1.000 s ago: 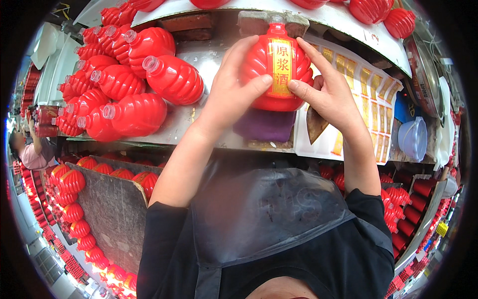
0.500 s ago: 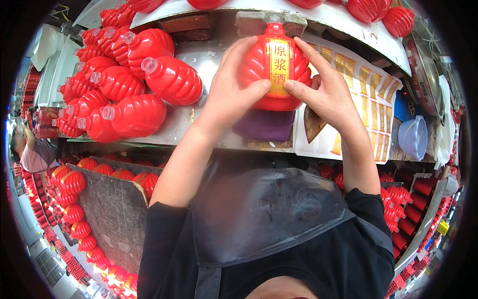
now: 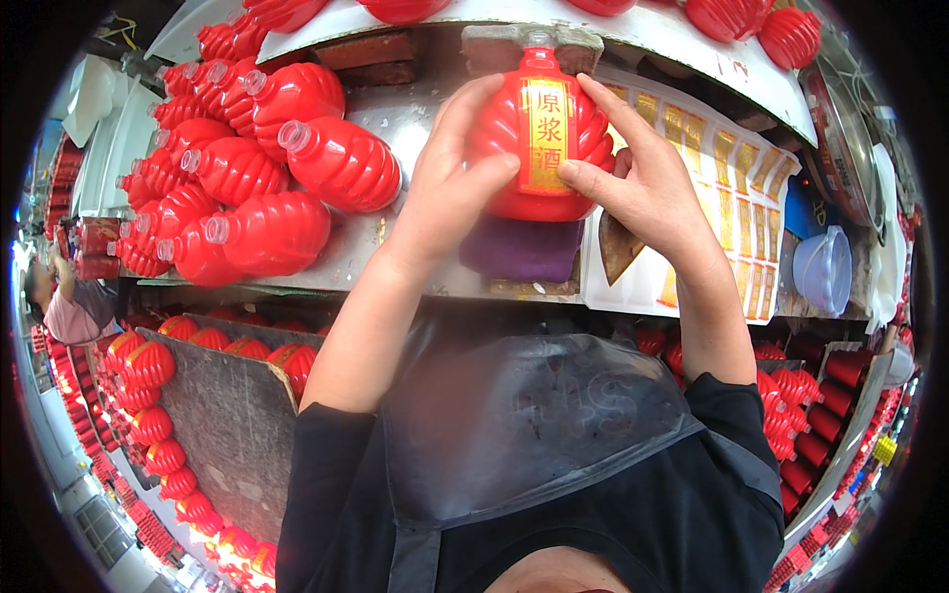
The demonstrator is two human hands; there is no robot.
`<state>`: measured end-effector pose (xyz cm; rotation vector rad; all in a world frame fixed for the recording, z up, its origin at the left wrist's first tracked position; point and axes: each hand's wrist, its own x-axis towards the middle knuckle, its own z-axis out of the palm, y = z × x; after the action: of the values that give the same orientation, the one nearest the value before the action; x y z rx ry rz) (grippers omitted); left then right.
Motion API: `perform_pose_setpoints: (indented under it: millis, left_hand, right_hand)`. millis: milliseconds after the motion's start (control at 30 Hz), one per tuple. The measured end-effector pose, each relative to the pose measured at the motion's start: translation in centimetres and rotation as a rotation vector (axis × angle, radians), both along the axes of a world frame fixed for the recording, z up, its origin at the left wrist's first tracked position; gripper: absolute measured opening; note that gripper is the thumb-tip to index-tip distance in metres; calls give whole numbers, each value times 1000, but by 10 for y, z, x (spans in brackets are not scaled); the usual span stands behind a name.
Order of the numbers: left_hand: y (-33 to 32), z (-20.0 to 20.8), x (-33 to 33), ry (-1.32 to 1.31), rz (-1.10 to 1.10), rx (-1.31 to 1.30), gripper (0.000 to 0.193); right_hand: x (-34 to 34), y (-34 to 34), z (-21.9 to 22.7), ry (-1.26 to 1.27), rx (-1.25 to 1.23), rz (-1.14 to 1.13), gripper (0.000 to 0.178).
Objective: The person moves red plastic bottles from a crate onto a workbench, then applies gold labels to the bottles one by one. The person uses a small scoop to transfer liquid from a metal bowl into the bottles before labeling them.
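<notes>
A round red ribbed bottle (image 3: 542, 203) lies on the bench in front of me, its clear neck pointing away. Down its middle runs a yellow label (image 3: 547, 138) with a red border and dark lettering. My left hand (image 3: 450, 168) cups the bottle's left side, thumb on the front beside the label. Around the right side curves my right hand (image 3: 638, 178), with its thumb tip at the label's lower right edge. Beneath the bottle is a purple cloth (image 3: 519, 249); its neck rests by a pale block (image 3: 486, 44). A label sheet (image 3: 692, 158) lies to the right.
Several unlabelled red bottles (image 3: 267, 219) lie piled at the left of the bench. A white shelf (image 3: 682, 38) curves across the far side with more bottles. A pale blue bucket (image 3: 820, 272) stands at the right. Labelled bottles (image 3: 150, 364) line the lower left beside a dark board (image 3: 222, 415).
My left thumb has moved off the label to the left, and my right thumb has shifted slightly left along its edge. The bottle stays between both hands.
</notes>
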<state>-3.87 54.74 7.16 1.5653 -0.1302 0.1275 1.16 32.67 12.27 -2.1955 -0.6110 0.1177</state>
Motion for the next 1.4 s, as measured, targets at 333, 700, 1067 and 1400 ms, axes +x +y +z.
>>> perform_pose_setpoints:
  millis: [333,700,1067,1400]
  left_hand:
    - [-8,7,-2,22,55,31,80]
    - [-13,8,0,10,89,84,90]
    - [-17,8,0,-6,131,174,91]
    - [-18,12,-1,38,126,156,87]
  right_hand:
    - [6,-11,1,336,188,8,72]
    - [23,-2,16,-76,198,142,36]
    - [29,9,19,-10,42,114,35]
    - [33,8,12,-94,27,132,43]
